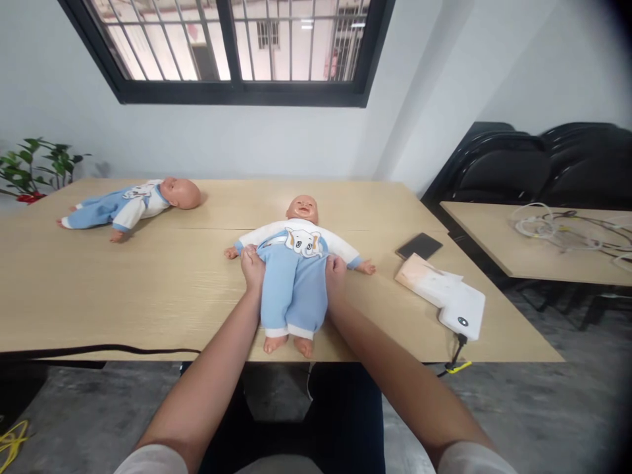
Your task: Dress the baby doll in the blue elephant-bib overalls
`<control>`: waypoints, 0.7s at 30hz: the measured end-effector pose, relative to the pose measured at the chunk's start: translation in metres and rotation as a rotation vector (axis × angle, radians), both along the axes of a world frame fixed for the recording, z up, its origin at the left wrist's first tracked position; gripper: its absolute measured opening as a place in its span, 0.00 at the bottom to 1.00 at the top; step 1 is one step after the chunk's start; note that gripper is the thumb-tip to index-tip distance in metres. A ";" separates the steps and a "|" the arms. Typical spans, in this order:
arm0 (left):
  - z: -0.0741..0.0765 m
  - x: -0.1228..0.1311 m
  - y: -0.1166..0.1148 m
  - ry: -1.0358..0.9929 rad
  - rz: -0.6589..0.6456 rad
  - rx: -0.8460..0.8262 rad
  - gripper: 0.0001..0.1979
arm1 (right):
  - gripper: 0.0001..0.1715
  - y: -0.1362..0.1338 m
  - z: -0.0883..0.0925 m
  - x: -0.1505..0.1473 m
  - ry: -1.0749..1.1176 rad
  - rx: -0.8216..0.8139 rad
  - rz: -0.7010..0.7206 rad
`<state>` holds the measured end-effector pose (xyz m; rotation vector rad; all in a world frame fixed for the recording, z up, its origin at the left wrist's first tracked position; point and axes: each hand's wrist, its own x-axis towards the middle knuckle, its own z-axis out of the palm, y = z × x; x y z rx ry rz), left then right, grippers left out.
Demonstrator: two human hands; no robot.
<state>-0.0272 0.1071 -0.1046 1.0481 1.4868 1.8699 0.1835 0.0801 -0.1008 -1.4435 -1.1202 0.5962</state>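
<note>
A baby doll (303,209) lies on its back on the wooden table, head toward the wall and feet near the front edge. It wears a white top with blue cuffs and light blue trousers (279,283) with an elephant patch (303,242) at the waist. My left hand (253,268) is closed on the trousers' waist at the doll's left-hand side in view. On the opposite side, my right hand (336,273) pinches the waist too. The gripped cloth is partly hidden by my fingers.
A second doll (133,203) in similar clothes lies at the table's (123,289) back left. On the right are a dark phone (419,246), a tissue pack (427,280) and a white power bank (463,313) with a cable. A black cable (99,347) runs along the front left edge.
</note>
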 end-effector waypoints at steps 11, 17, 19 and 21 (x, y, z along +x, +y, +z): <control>0.006 0.001 0.017 0.026 -0.156 -0.064 0.20 | 0.16 0.028 0.003 0.024 -0.211 -0.021 0.191; 0.009 -0.004 0.034 -0.142 -0.296 -0.090 0.25 | 0.16 0.064 0.000 0.036 -0.188 -0.042 0.177; 0.009 -0.003 0.038 -0.194 -0.338 -0.112 0.26 | 0.16 0.068 0.000 0.038 -0.204 -0.068 0.179; 0.010 -0.003 0.041 -0.224 -0.372 -0.138 0.26 | 0.14 0.065 0.002 0.038 -0.228 -0.092 0.193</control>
